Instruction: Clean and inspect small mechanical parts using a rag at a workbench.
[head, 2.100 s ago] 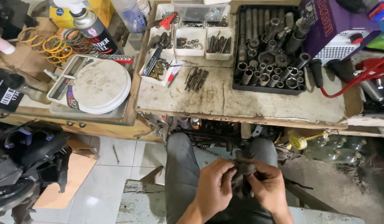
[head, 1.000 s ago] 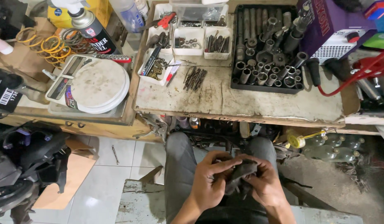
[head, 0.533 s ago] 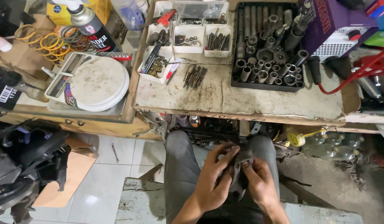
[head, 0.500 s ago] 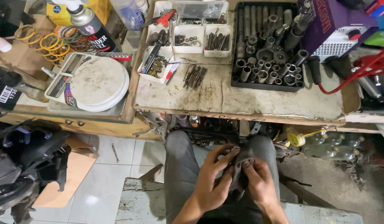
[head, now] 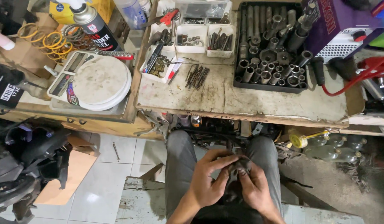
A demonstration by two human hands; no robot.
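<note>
Dark greasy part [head: 237, 172], both hands' fingers [head: 219, 161] closed

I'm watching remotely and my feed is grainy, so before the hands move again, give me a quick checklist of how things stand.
1. Both hands on the dark part: ok; left hand and right hand wrap it over the lap.
2. Kind of part: cannot tell, fingers cover it.
3. Socket tray on the bench, sockets in it: ok.
4. Loose drill bits lying back from the bench edge: ok.
5. Spray can upright: ok.
</note>
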